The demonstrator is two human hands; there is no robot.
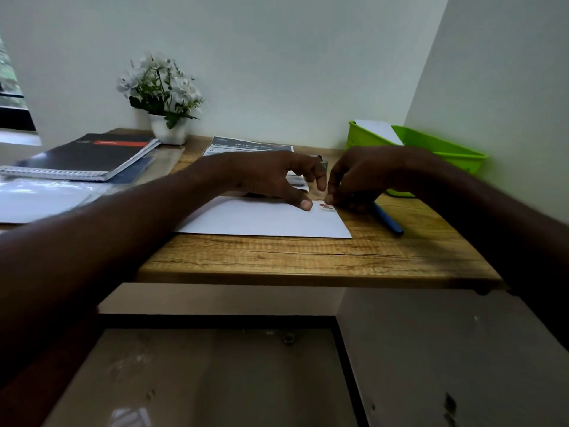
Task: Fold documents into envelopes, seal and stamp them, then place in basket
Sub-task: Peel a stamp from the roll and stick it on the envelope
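A white envelope (pixel 264 218) lies flat on the wooden desk (pixel 308 257). A small stamp (pixel 327 207) with a red-brown picture sits at its top right corner. My left hand (pixel 271 177) rests over the envelope's far edge, its thumb pressing the paper just left of the stamp. My right hand (pixel 363 177) has its fingers curled and its fingertips pinch the stamp's right edge. A green basket (pixel 431 146) stands at the back right against the wall, with a white envelope (pixel 378 131) sticking out of it.
A printed document (pixel 249 146) lies behind my hands. A blue pen (pixel 388 218) lies right of the envelope. Spiral notebooks (pixel 83 158), clear plastic sleeves (pixel 40 198) and a white flower pot (pixel 167 131) occupy the left and back. The wall closes the right side.
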